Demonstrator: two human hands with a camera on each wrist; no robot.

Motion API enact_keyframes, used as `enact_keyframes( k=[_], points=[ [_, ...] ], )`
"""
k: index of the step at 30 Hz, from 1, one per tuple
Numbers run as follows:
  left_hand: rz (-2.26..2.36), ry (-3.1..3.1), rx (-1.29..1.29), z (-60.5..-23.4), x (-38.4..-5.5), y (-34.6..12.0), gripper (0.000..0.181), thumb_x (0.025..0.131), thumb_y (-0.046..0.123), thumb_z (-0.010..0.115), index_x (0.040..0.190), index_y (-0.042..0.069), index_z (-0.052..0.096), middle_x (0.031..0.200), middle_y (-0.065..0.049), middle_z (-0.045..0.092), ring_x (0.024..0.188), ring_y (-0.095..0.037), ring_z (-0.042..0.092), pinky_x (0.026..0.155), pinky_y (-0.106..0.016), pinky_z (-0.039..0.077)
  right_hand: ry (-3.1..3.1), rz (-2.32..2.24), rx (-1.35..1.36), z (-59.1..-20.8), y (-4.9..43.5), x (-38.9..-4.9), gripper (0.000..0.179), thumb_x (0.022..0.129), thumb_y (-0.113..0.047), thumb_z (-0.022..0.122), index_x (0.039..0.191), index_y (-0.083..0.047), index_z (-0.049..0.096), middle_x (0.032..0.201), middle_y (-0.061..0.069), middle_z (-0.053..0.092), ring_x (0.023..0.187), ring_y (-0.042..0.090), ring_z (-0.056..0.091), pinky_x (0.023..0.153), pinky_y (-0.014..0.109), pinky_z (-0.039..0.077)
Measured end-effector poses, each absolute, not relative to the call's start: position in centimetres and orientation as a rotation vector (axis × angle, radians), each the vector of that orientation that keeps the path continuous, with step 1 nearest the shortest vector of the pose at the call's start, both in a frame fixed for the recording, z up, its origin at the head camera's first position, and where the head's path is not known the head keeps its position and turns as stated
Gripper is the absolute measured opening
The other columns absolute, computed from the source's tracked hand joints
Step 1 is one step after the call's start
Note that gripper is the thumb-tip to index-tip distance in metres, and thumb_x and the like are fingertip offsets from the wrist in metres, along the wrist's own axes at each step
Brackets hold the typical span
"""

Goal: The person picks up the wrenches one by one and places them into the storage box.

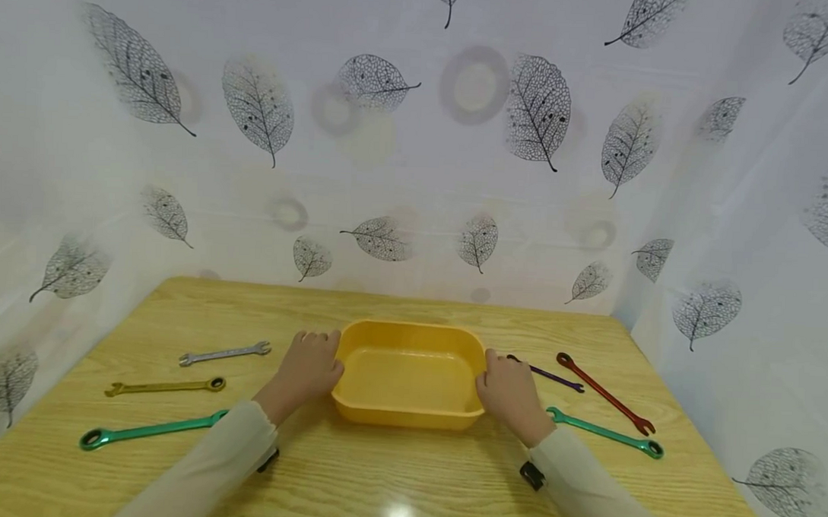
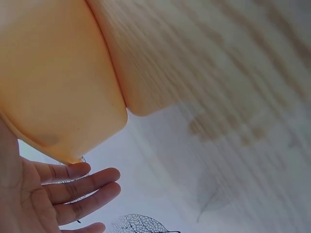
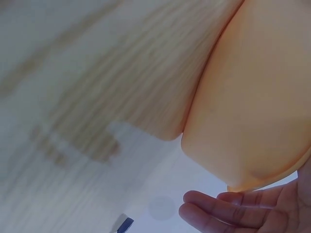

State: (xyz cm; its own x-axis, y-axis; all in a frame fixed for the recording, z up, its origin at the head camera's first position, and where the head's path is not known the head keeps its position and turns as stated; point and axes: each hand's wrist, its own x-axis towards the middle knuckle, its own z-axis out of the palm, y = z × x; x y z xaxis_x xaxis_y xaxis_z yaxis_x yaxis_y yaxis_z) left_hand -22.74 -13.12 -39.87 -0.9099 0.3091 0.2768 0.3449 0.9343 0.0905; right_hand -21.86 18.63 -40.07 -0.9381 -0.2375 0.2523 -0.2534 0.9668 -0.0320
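Currently, the tray (image 1: 410, 376) rests on the table (image 1: 393, 471), centred between the hands. Its long axis runs left to right; each hand meets one short end, so neither is nearer. The left hand (image 1: 306, 367) grasps the left rim and the right hand (image 1: 513, 391) the right rim, each with the thumb at the rim and fingers along the outer wall. From either grip, the tray body lies inward, toward the opposite hand.

Left of the tray, from far to near: silver wrench (image 1: 224, 354), yellow wrench (image 1: 166, 387), left green wrench (image 1: 153, 430). Right of the tray: purple wrench (image 1: 550, 375) just beyond the right hand, red wrench (image 1: 604, 393) farther right, right green wrench (image 1: 603, 430) nearer.

Brands and labels: none legible. Any stamping on the wrenches is too small to read.
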Motion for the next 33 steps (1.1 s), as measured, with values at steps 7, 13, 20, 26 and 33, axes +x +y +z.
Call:
enact_keyframes(
  k=[7,13,20,26,33],
  points=[
    [-0.198,-2.814,-0.491,-39.8,-22.0,-13.1,0.023,0.083,0.016,0.056,0.098,-0.001,0.055,0.082,-0.016,0.064,0.084,-0.035,0.062,0.09,-0.053,0.044,-2.875,0.075,0.344,-39.8,18.6,-21.1,0.027,0.088,-0.016,0.051,0.106,0.003,0.056,0.068,0.009,0.055,0.06,0.022,0.052,0.063,0.041,0.045],
    [-0.169,-2.808,-0.475,-39.8,-21.3,-13.1,0.023,0.083,0.017,0.056,0.097,0.0,0.055,0.08,-0.014,0.063,0.082,-0.035,0.062,0.09,-0.053,0.044,-2.857,0.042,0.327,-39.7,18.6,-20.6,0.018,0.087,-0.018,0.053,0.096,-0.002,0.055,0.069,0.009,0.05,0.061,0.023,0.049,0.059,0.039,0.041],
    [-0.145,-2.79,-0.452,-40.0,-21.0,-13.2,0.026,0.082,0.02,0.058,0.099,0.0,0.056,0.085,-0.016,0.063,0.083,-0.036,0.061,0.09,-0.054,0.043,-2.852,0.038,0.316,-39.6,18.5,-20.3,0.015,0.087,-0.02,0.054,0.091,-0.005,0.053,0.068,0.007,0.045,0.061,0.022,0.044,0.058,0.038,0.037],
    [-0.141,-2.744,-0.455,-40.3,-20.8,-13.4,0.025,0.079,0.02,0.06,0.097,0.002,0.057,0.086,-0.015,0.058,0.082,-0.034,0.058,0.086,-0.052,0.044,-2.84,0.021,0.316,-39.5,18.5,-20.1,0.015,0.086,-0.02,0.054,0.092,-0.006,0.053,0.069,0.008,0.044,0.062,0.022,0.043,0.059,0.037,0.035],
    [-0.132,-2.737,-0.464,-40.1,-20.2,-13.4,0.028,0.078,0.02,0.061,0.099,0.002,0.057,0.088,-0.015,0.057,0.084,-0.034,0.058,0.085,-0.051,0.045,-2.822,-0.002,0.353,-39.5,18.7,-19.6,0.013,0.085,-0.019,0.055,0.084,-0.007,0.051,0.066,0.006,0.042,0.059,0.021,0.039,0.057,0.035,0.033]
  ],
)
